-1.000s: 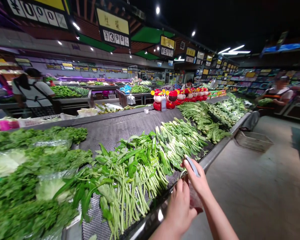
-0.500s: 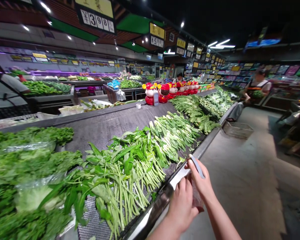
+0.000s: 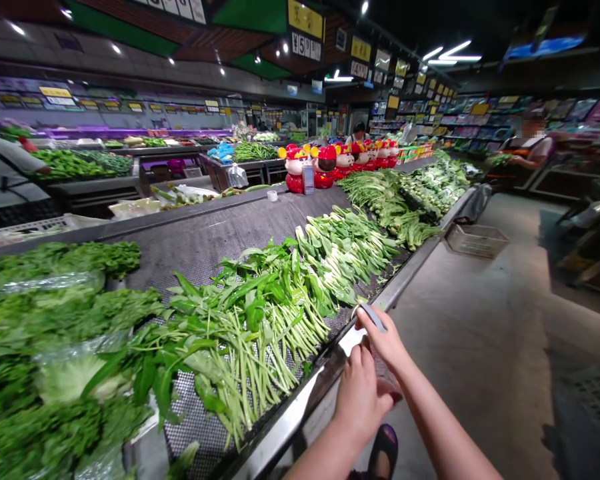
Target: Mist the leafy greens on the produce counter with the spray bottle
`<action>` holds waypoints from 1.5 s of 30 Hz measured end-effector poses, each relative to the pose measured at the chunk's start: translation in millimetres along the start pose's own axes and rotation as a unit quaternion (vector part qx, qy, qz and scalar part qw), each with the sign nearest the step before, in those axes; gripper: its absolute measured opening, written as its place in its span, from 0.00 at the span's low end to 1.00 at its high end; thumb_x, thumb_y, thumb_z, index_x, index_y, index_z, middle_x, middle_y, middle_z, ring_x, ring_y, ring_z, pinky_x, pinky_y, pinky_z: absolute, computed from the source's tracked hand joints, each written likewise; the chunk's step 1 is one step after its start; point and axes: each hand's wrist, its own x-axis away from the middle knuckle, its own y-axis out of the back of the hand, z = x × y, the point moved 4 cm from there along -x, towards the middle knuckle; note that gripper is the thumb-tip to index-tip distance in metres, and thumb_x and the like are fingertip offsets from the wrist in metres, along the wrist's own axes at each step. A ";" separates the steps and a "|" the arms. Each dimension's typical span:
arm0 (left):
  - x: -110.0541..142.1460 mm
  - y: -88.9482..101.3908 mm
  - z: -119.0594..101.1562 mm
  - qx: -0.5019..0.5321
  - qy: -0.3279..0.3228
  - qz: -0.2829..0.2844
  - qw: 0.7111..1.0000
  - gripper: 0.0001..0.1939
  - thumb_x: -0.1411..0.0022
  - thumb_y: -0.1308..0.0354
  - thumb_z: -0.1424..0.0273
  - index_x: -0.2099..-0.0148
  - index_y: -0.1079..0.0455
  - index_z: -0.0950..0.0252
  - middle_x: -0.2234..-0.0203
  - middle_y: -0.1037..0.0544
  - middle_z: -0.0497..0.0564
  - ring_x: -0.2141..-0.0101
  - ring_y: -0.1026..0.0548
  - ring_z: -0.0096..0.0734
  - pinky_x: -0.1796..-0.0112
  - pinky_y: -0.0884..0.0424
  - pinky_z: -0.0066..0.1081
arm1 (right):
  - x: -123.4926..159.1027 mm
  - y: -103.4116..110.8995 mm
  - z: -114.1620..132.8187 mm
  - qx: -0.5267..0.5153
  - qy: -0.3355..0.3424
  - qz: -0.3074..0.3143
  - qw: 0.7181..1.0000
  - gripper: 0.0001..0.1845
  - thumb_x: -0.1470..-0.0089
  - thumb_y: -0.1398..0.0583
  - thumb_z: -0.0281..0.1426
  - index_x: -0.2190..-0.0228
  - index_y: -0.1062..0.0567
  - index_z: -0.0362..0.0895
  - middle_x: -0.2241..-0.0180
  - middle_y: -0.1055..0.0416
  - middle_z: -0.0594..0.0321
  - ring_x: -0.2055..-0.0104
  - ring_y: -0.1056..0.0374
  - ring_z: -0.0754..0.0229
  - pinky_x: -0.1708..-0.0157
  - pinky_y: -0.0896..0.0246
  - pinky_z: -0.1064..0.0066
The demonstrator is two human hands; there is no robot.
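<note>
My right hand (image 3: 387,343) is closed on a slim grey strip-shaped thing (image 3: 373,319), close to the metal front edge (image 3: 347,341) of the vegetable stand. What kind of thing the strip is, I cannot make out. Just below it, my left hand (image 3: 356,393) is closed, fingers curled. A thin, see-through, pinkish sheet (image 3: 387,377) shows between the two hands; the left fingers seem to hold it, though their grip is partly hidden. Nearest the hands lie water spinach (image 3: 275,333) with long stems and white-stemmed leafy greens (image 3: 343,257).
Leafy lettuce (image 3: 65,320), partly in clear wrap, fills the stand's left. Red figurines (image 3: 323,167) and a white tape roll (image 3: 273,195) stand along its back ledge. A crate (image 3: 475,240) sits on the floor. One person (image 3: 525,147) stands at the far right holding greens.
The view has shifted slightly. My hands, still close together, appear a little further left and up, and a dark shoe now shows below them. The person at right has raised the greens.
</note>
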 end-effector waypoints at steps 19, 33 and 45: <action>-25.4 -29.6 -7.4 0.028 -0.023 0.026 0.999 0.40 0.57 0.37 0.68 0.43 0.51 0.64 0.52 0.40 0.52 0.54 0.37 0.38 0.51 0.40 0.31 | -9.7 25.9 -39.5 0.006 -0.033 -0.033 0.999 0.19 0.46 0.48 0.43 0.80 0.33 0.44 0.80 0.34 0.65 0.76 0.38 0.62 0.73 0.43 0.72; -49.5 -29.7 -30.2 0.000 -0.040 0.053 0.998 0.39 0.54 0.39 0.68 0.42 0.51 0.65 0.49 0.42 0.55 0.51 0.39 0.42 0.49 0.42 0.35 | -27.9 55.7 -36.5 -0.018 -0.013 -0.070 0.997 0.17 0.46 0.47 0.43 0.73 0.28 0.44 0.72 0.28 0.61 0.68 0.33 0.58 0.66 0.40 0.70; -76.9 -32.5 -43.8 0.013 -0.050 0.005 0.999 0.40 0.57 0.37 0.70 0.42 0.51 0.63 0.47 0.42 0.53 0.50 0.39 0.40 0.48 0.41 0.33 | -57.6 73.5 -41.1 -0.002 -0.006 -0.046 0.999 0.19 0.46 0.47 0.43 0.79 0.32 0.44 0.80 0.33 0.64 0.75 0.36 0.61 0.72 0.42 0.70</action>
